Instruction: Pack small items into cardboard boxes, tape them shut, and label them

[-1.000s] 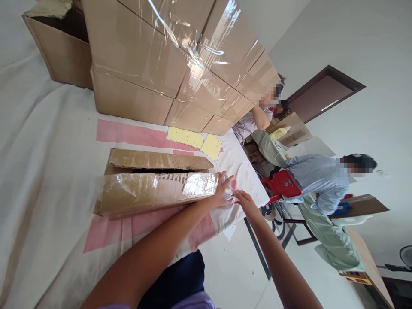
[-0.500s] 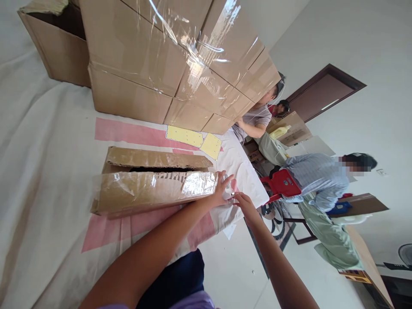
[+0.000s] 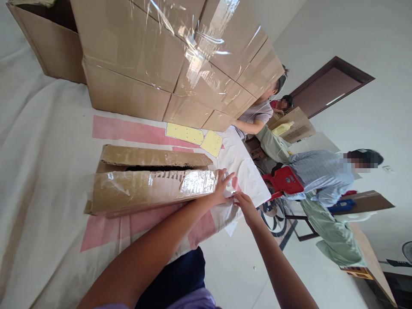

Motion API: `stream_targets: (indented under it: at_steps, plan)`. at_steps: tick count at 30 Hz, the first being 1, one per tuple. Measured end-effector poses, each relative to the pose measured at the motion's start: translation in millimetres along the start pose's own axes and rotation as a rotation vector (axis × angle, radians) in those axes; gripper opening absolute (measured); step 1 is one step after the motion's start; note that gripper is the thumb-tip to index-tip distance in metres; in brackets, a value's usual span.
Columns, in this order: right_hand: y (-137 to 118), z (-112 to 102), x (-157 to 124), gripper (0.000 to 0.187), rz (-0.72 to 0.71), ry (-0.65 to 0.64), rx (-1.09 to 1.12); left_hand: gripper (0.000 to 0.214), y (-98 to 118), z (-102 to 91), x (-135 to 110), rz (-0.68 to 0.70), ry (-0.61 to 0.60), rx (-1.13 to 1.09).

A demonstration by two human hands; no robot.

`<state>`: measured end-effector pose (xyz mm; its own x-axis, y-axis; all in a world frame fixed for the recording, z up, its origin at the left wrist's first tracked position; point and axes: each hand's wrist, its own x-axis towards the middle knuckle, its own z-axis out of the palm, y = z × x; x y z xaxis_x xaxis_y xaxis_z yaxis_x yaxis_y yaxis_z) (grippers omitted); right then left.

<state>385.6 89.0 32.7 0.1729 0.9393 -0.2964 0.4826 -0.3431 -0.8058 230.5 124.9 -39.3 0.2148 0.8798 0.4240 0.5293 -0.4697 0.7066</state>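
Note:
My left hand [image 3: 221, 189] curls round a small, clear, whitish ring [image 3: 229, 185] that looks like a roll of clear tape. Its fingers are bent, thumb and fingertips on either side of the roll. Against the roll's near edge, my right hand [image 3: 243, 202] is closed in a pinch; the bit between its fingertips is too small to make out fully. Left of my hands lies a worn cardboard box [image 3: 138, 193] with a dark gap along its top and shiny tape on its near side. My left wrist rests close to that box's right end.
Tall stacked cartons [image 3: 128, 92] wrapped in clear film stand at the back. Two yellow dotted pieces [image 3: 185, 133] lie on the white cloth [image 3: 41, 141] with pink strips. An open carton [image 3: 51, 49] is at far left. A person on a red chair [image 3: 286, 180] sits to the right.
The view has shifted slightly. Both hands stay together at the roll, with barely any change of grip.

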Motion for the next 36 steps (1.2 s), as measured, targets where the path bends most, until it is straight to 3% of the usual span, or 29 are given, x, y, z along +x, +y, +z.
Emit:
stream_targets:
  at_steps: [17,36]
  plan:
    - [17.2,-2.0,6.7,0.050,-0.018,-0.063,0.072,0.098,6.0,-10.0,-1.3,-0.014,-0.023,-0.011]
    - [18.2,-3.9,8.5,0.038,0.016,-0.122,0.178,0.095,10.6,-22.1,-1.6,-0.032,-0.067,-0.002]
